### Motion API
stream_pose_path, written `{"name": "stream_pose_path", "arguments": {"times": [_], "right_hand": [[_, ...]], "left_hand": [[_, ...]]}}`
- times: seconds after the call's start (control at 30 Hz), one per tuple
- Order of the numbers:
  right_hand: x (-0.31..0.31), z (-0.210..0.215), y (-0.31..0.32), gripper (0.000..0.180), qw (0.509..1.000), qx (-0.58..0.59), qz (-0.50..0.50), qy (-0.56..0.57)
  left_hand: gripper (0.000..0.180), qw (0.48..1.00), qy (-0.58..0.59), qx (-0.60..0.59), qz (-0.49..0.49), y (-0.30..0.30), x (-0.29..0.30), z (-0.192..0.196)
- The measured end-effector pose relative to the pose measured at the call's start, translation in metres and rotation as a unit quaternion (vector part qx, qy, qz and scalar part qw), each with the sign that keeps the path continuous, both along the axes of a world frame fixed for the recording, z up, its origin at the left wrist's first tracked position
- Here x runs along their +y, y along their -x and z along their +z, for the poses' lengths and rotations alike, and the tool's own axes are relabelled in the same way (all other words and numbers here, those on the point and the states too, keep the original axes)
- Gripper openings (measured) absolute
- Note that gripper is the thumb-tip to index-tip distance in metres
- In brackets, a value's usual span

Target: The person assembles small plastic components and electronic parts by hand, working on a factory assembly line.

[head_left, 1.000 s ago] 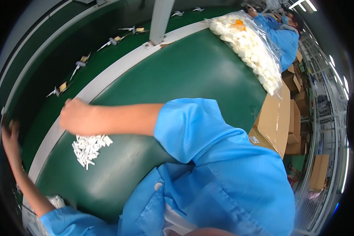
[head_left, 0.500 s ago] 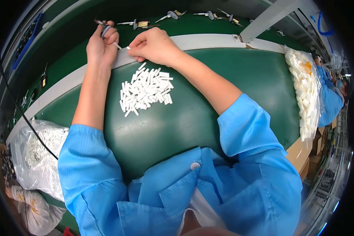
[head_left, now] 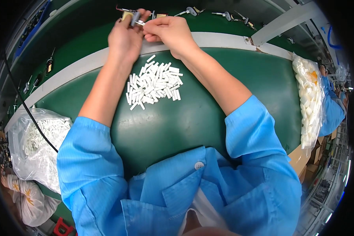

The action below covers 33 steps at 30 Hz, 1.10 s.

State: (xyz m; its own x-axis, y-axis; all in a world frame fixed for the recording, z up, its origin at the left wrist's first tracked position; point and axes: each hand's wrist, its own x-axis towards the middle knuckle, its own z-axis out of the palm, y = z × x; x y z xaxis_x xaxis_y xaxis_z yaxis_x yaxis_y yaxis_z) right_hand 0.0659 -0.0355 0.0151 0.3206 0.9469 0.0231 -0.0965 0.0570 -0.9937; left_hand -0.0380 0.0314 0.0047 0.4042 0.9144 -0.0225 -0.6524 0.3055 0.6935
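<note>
Above the white rail, my left hand (head_left: 125,41) grips a small electrical part (head_left: 135,19) with a grey disc, a yellowish block and a thin red lead. A pale shaft sticks out from its disc toward the right. Thumb and fingers of my right hand (head_left: 172,36) are pinched together at the end of that shaft; they hold a small white tube, now mostly hidden by the fingertips. Below both hands, a loose pile of short white tubes (head_left: 155,84) lies on the green mat (head_left: 177,126).
Beyond the white rail (head_left: 220,40), several similar parts (head_left: 191,11) lie on a green surface. A clear bag of white tubes (head_left: 47,137) sits at left, and a bag of cream-white pieces (head_left: 310,98) at right. A metal post (head_left: 283,21) rises at upper right. Someone in blue (head_left: 331,106) is at far right.
Both hands have moved up and to the right in the picture and come together. My right fingertips, holding the white tube, now meet the shaft of the part in my left hand.
</note>
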Motion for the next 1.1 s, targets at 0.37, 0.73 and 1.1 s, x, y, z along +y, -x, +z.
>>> {"name": "stream_pose_path", "arguments": {"times": [0.37,0.73,1.1], "right_hand": [[0.0,-0.006,-0.009,0.017,0.746,-0.618,-0.059,-0.242],[-0.035,0.023,0.005,0.019,0.759,-0.607,0.186,-0.142],[-0.027,0.008,0.033,0.006,0.741,-0.631,0.13,-0.187]], "left_hand": [[0.024,0.997,0.044,-0.022,0.052,-0.009,-0.014,-0.001],[0.041,0.584,-0.655,0.469,-0.097,0.055,0.094,0.013],[0.05,0.417,-0.493,0.763,-0.017,0.321,0.248,-0.026]]}}
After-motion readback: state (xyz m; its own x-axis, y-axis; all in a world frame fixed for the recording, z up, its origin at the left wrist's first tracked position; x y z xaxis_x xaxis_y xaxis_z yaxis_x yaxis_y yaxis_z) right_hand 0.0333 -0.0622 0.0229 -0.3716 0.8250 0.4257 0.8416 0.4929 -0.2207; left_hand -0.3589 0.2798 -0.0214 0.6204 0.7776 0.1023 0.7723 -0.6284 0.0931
